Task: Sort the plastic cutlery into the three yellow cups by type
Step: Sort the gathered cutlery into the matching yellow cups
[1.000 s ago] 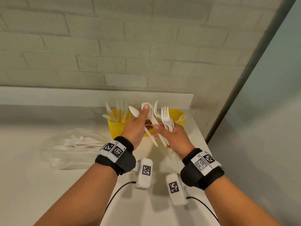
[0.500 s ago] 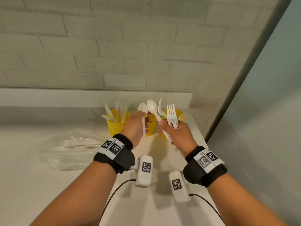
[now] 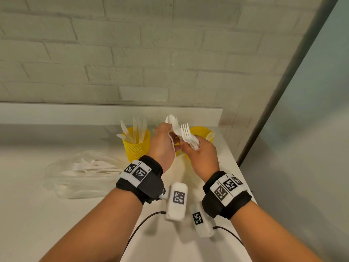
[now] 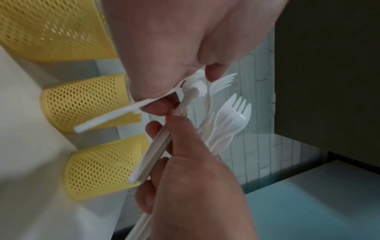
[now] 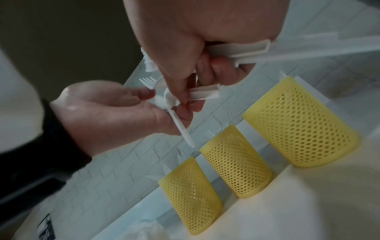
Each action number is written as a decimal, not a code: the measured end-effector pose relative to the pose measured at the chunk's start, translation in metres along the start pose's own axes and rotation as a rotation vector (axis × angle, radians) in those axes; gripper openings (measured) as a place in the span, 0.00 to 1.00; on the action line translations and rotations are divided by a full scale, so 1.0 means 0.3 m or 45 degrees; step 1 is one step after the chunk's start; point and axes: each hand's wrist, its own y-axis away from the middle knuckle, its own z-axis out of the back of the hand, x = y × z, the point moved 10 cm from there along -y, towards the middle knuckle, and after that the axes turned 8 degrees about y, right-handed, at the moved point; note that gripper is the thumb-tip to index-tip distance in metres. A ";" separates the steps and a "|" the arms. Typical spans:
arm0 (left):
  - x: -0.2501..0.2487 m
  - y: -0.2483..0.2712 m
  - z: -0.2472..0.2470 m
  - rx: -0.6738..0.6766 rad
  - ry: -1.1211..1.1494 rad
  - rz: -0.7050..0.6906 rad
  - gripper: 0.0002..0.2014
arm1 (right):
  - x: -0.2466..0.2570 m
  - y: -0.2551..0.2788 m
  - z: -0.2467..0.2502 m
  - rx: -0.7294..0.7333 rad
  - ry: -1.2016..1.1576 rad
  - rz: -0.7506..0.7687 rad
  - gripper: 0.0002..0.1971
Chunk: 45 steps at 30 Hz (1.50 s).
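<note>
Yellow mesh cups stand in a row at the back of the table (image 3: 56, 224), and both hands are up just in front of the middle cup (image 5: 236, 162). Right hand (image 3: 200, 157) is clenched round a bundle of white cutlery (image 3: 188, 137), fork tines showing on top. Left hand (image 3: 162, 144) pinches one white piece (image 4: 107, 118) pulled from that bundle; head hidden by the fingers, so spoon or fork, can't tell. Knives already stand in the left-hand cup (image 3: 136, 146), and a spoon bowl peeks from the right-hand cup (image 3: 202, 132). Left of the cups, a clear bag (image 3: 79, 178) holds more unsorted pieces. Step in hand looks like separating a single piece. Next, I'd say, free it cleanly and drop it handle-first into the matching cup, without dragging a neighbour along.
</note>
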 end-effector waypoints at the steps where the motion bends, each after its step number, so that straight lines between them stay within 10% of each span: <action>1: -0.002 -0.001 -0.003 -0.002 -0.009 -0.001 0.12 | -0.001 0.000 -0.006 0.017 0.037 0.014 0.08; 9: 0.013 -0.010 0.102 -0.239 0.301 0.095 0.10 | -0.011 0.025 -0.042 0.204 0.026 0.000 0.06; 17: -0.050 -0.002 0.062 0.035 -0.125 -0.101 0.20 | -0.081 0.014 -0.054 0.337 -0.236 -0.288 0.07; 23: -0.012 0.032 -0.002 0.248 -0.325 -0.090 0.10 | 0.013 0.074 -0.121 0.719 -0.536 -0.296 0.11; 28: -0.025 0.025 0.027 0.203 -0.275 -0.104 0.09 | -0.014 0.076 -0.109 0.637 -0.558 -0.390 0.17; 38: -0.026 0.027 0.051 0.120 -0.684 -0.155 0.08 | -0.055 -0.004 -0.020 0.259 0.247 -0.199 0.15; 45: -0.011 0.023 0.054 0.113 -0.582 -0.130 0.24 | -0.031 0.012 -0.033 0.351 0.528 -0.129 0.12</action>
